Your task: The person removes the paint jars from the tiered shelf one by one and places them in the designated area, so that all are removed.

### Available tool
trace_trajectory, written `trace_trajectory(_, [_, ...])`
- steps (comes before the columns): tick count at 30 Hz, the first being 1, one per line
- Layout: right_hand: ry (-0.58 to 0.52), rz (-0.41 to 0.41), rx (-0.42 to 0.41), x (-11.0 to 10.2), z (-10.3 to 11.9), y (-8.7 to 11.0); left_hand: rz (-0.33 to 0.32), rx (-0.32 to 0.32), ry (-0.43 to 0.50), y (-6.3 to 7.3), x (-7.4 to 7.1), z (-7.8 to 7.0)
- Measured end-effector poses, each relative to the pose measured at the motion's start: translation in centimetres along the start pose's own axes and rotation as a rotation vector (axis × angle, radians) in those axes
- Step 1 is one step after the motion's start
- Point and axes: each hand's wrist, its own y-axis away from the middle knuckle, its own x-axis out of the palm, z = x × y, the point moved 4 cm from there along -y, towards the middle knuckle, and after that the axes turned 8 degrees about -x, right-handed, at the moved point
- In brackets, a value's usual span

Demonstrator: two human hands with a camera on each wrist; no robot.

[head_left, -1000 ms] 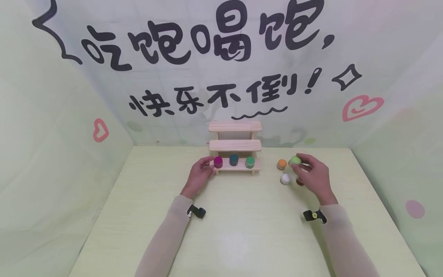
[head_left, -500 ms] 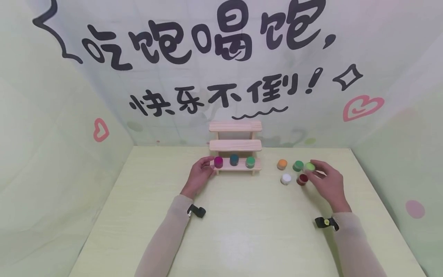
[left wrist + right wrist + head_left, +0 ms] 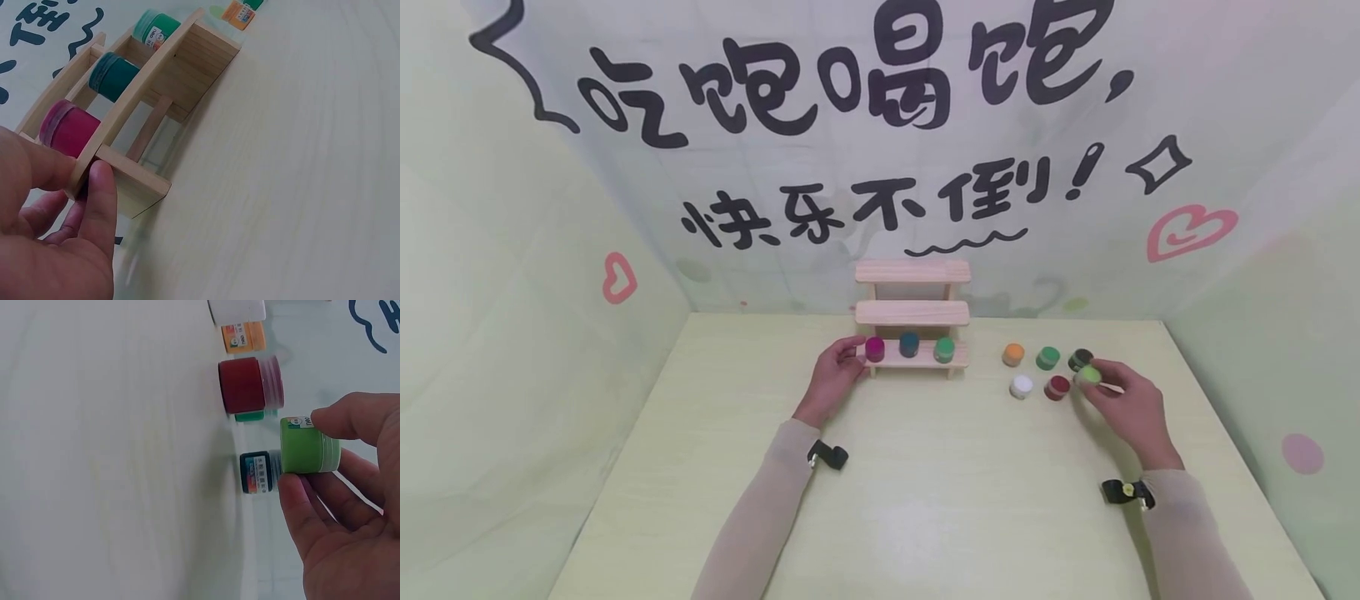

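Note:
A small light green paint jar (image 3: 303, 447) is pinched between the thumb and fingers of my right hand (image 3: 1131, 408), tilted in the right wrist view. Behind it stands a dark jar (image 3: 1081, 358); just to its left is a dark red jar (image 3: 1057, 387). My left hand (image 3: 833, 379) grips the left end of the lowest step of a three-step wooden rack (image 3: 147, 78), thumb above and fingers below. On that step sit a magenta jar (image 3: 72, 128), a teal jar (image 3: 114, 75) and a green jar (image 3: 156, 28).
Left of the dark jar, an orange jar (image 3: 1013, 354) and a green jar (image 3: 1048, 358) stand on the pale table (image 3: 910, 500), with a white jar (image 3: 1021, 386) in front. The rack's upper two steps bear nothing. A printed cloth (image 3: 775, 275) hangs close behind.
My right hand has moved right and toward me with the light green jar, uncovering the green, dark and dark red jars. My left hand has kept its hold on the rack.

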Motion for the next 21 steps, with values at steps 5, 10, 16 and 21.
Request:
trace_trajectory(5, [0.027,0.039,0.031,-0.3,-0.5,0.3,0.001,0.008,-0.017,0.0,0.0,-0.1])
trace_trajectory(10, [0.062,0.093,0.062,-0.3,-1.2,0.5,-0.001,0.012,-0.038,0.3,0.0,-0.3])
trace_trajectory(16, [0.07,0.142,0.079,-0.3,-2.1,0.9,0.003,0.013,-0.058,0.5,0.1,-0.8])
trace_trajectory(21, [0.074,0.172,0.096,-0.4,-2.3,0.9,0.0,0.016,-0.073,0.5,0.1,-0.8])
